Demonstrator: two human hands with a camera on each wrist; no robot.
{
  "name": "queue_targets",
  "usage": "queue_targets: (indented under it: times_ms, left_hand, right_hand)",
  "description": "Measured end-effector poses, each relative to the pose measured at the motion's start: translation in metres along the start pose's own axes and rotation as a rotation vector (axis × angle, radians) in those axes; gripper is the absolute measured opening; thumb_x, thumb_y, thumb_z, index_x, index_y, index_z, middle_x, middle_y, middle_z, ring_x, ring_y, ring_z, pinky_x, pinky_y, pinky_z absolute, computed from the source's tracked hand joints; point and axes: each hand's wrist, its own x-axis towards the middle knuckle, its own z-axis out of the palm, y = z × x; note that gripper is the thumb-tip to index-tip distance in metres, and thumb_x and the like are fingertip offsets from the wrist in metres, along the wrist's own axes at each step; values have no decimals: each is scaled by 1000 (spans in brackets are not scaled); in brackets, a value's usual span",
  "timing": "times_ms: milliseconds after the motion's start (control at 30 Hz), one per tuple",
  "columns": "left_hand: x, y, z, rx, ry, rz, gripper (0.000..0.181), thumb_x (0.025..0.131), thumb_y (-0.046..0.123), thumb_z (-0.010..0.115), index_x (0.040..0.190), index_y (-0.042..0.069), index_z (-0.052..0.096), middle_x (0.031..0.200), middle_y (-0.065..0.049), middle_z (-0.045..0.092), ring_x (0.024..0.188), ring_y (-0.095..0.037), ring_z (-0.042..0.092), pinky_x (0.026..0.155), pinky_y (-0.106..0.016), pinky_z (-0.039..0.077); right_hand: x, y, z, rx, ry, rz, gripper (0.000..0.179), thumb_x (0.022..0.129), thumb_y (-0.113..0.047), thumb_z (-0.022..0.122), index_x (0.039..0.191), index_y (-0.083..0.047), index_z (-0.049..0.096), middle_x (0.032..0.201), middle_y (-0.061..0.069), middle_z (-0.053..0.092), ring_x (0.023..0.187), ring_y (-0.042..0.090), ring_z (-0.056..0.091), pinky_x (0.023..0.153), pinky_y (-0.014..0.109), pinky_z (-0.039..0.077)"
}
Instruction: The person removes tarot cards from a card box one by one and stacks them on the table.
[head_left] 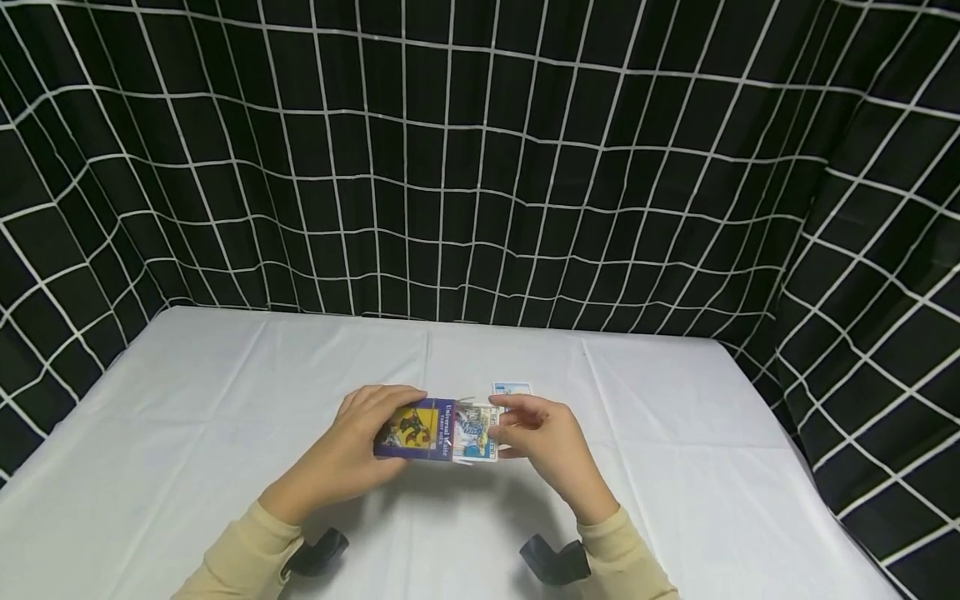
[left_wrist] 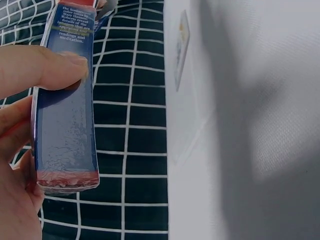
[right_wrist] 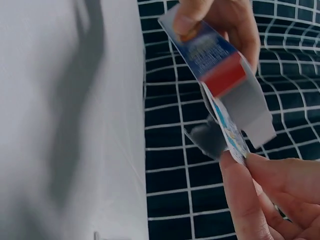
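Note:
My left hand [head_left: 358,446] grips a purple-blue tarot deck box [head_left: 442,429], thumb along one narrow side and fingers on the opposite one. The box is held above the table, its open end with loose flaps [right_wrist: 262,132] facing right. A picture card [head_left: 474,433] sticks partway out of that end. My right hand [head_left: 551,437] pinches the card's outer edge between thumb and fingers; in the right wrist view the card [right_wrist: 231,131] slants out of the box mouth. How many cards stay inside is hidden. Another card [head_left: 512,388] lies on the table behind my right hand, partly covered by it.
A white cloth covers the table [head_left: 225,400]. Black curtains with a white grid [head_left: 465,167] rise behind it and at both sides. Dark curved pieces [head_left: 318,552] sit by each wrist, near the beige sleeves [head_left: 243,554].

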Motion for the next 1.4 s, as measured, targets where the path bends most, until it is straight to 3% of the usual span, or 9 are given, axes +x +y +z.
queue_targets:
  times_ms: [667, 1400]
  left_hand:
    - [2, -2, -3, 11, 6, 0, 74, 63, 10, 78, 130, 19, 49, 130, 5, 53, 118, -17, 43, 105, -44, 26]
    - [1, -3, -4, 2, 2, -27, 72, 64, 10, 76, 130, 19, 49, 130, 5, 52, 115, -16, 43, 104, -43, 26]
  right_hand:
    - [7, -3, -24, -70, 18, -16, 21, 77, -6, 70, 97, -1, 70, 95, 15, 69, 73, 17, 67, 65, 30, 57]
    - [2, -7, -63, -141, 34, -5, 26, 82, -13, 68, 102, 2, 69, 102, 17, 68, 73, 14, 66, 69, 28, 56]
